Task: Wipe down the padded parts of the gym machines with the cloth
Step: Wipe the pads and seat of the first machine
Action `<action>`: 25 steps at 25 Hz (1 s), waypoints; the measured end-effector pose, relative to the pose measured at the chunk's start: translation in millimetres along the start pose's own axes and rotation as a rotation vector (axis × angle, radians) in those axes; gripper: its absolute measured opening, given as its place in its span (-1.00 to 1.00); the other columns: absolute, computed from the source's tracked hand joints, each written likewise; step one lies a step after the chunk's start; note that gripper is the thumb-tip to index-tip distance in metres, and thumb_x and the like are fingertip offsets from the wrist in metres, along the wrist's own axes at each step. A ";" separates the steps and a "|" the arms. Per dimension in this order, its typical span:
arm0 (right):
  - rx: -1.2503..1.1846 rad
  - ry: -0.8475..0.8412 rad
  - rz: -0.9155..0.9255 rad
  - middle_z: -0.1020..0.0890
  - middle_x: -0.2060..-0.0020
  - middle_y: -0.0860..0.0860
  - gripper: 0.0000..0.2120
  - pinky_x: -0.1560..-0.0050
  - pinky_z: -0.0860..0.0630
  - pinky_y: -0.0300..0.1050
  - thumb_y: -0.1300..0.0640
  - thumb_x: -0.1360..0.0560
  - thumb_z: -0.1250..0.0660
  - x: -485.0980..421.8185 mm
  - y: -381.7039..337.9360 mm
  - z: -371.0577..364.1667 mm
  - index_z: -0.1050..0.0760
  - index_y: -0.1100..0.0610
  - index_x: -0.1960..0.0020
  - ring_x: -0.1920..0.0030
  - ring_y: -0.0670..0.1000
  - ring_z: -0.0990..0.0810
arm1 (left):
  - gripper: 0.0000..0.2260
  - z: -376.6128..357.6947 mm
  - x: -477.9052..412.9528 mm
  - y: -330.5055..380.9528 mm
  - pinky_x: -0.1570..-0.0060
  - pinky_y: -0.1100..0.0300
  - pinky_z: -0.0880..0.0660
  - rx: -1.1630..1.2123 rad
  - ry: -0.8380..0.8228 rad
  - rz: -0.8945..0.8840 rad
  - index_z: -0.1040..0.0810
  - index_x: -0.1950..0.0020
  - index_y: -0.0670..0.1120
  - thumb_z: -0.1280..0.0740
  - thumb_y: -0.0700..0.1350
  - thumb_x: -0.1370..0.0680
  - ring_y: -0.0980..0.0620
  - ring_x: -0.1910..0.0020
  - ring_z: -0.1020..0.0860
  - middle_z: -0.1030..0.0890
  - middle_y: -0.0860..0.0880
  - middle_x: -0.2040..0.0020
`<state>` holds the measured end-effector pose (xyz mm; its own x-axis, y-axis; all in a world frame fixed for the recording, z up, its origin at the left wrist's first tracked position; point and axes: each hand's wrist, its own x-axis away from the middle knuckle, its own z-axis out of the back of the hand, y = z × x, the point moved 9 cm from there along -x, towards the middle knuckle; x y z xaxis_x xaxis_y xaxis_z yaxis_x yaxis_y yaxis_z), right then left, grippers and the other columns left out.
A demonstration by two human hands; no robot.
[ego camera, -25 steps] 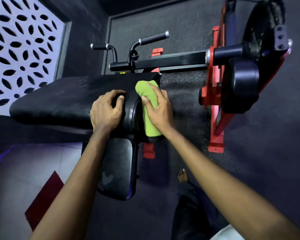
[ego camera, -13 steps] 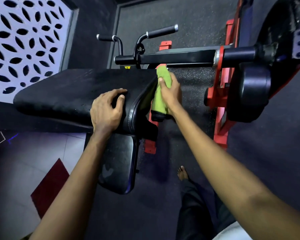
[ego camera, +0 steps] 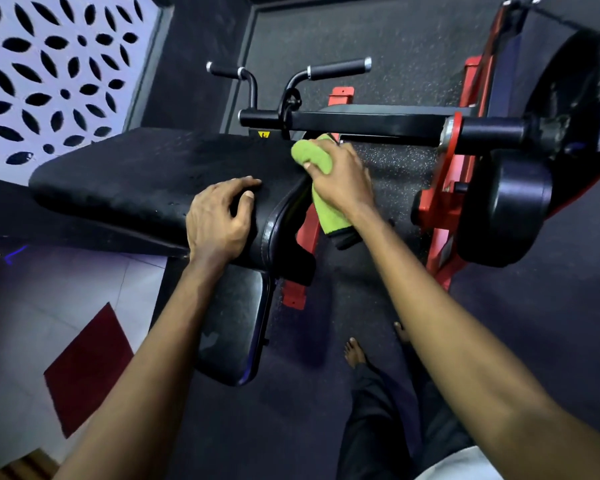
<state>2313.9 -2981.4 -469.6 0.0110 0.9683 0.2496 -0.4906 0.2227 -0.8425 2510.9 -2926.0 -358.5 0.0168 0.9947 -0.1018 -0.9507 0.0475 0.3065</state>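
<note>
Midway, probably: the green cloth (ego camera: 312,155) works the right end of the long black pad (ego camera: 136,174).
The right hand (ego camera: 340,181) grips the cloth, fingers curled round it. The left hand (ego camera: 219,220) rests spread on the pad's near edge, holding nothing. The smaller pad (ego camera: 232,327) below it likely remains. No container shows.

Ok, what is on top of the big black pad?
The left hand rests on the pad near its right end. The right hand holds the green cloth against its far corner. The surface beneath both is covered and cannot be seen.
</note>
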 end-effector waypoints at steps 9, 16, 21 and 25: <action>0.473 -0.239 0.377 -0.64 -0.25 0.01 -0.58 -0.24 -0.45 0.06 -0.17 -0.45 -0.40 5.9 -96.2 -2.4 -0.53 -0.18 -0.30 -0.27 0.17 -0.57 | -0.67 26.3 10.6 -34.9 -0.29 0.05 -0.37 0.171 0.279 0.122 -0.60 -0.20 -0.15 -0.17 -0.23 -0.51 -0.04 -0.21 -0.52 -0.63 -0.07 -0.20; 0.540 -0.246 0.597 -0.61 -0.18 0.00 -0.53 -0.18 -0.51 0.04 -0.23 -0.47 -0.40 89.6 -133.4 -0.6 -0.49 -0.20 -0.35 -0.23 0.13 -0.56 | -0.56 26.6 23.5 -121.0 -0.57 0.09 -0.01 0.107 0.123 0.212 -0.37 -0.53 -0.19 -0.11 -0.04 -0.69 -0.09 -0.59 -0.18 -0.29 -0.17 -0.57; 0.805 -0.179 0.802 -0.53 -0.23 -0.03 -0.51 -0.07 -0.47 0.06 -0.08 -0.43 -0.41 127.3 -174.9 -49.6 -0.47 -0.25 -0.35 -0.20 0.10 -0.51 | -0.52 33.1 29.8 -136.1 -0.57 0.06 0.02 0.152 0.147 0.195 -0.25 -0.58 -0.24 -0.13 -0.07 -0.70 -0.14 -0.61 -0.10 -0.18 -0.22 -0.61; 0.894 -0.241 0.939 -0.53 -0.17 -0.08 -0.47 0.03 -0.44 0.02 0.04 -0.36 -0.42 148.7 -158.6 -53.2 -0.51 -0.27 -0.30 -0.18 0.06 -0.49 | -0.51 44.0 40.0 -170.5 -0.57 0.11 0.05 0.247 0.176 0.290 -0.15 -0.61 -0.24 -0.16 -0.12 -0.71 -0.14 -0.63 -0.05 -0.10 -0.20 -0.63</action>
<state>2439.6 -2866.7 -324.2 -0.7560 0.6474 -0.0962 -0.6303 -0.7597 -0.1598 2687.3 -2890.3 -373.2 -0.3137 0.9404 -0.1314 -0.8050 -0.1900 0.5620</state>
